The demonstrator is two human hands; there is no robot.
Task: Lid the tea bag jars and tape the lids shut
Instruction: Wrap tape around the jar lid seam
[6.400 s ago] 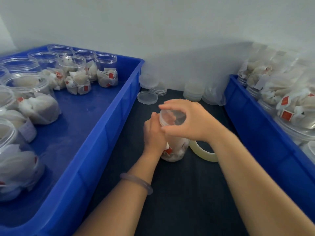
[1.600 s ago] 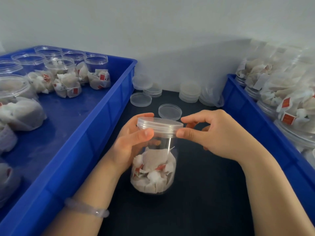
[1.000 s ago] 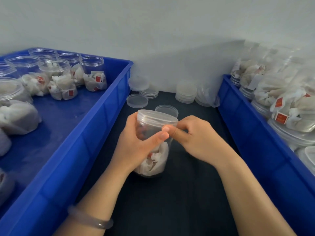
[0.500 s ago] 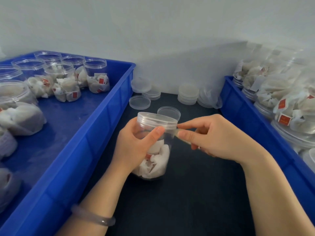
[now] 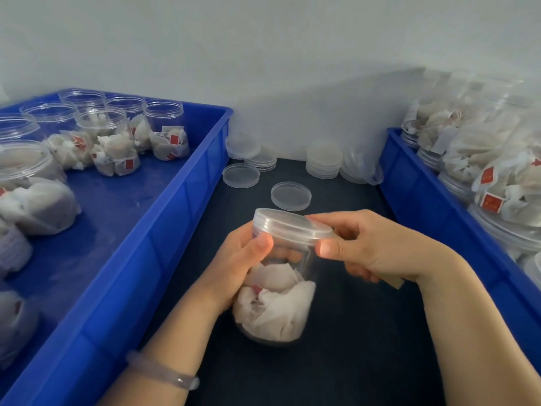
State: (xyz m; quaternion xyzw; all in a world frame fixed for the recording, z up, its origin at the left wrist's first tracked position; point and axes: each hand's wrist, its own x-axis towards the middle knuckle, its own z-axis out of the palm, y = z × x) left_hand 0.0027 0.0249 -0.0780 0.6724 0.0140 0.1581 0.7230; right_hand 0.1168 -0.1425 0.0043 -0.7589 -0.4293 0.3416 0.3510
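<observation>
Jar (image 5: 275, 303) lidded, taping in hand
Left hand (image 5: 237, 268) grips the near-upright jar; right hand (image 5: 371, 247), at its right side, pinches the lid (image 5: 288, 224) rim.

No text is legible. The red tags (image 5: 490, 202) on the tea bags (image 5: 524, 183) bear marks too small to read.

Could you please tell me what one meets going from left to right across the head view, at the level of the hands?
Left blue crate, left hand, lidded jar, right hand, right blue crate.
</observation>
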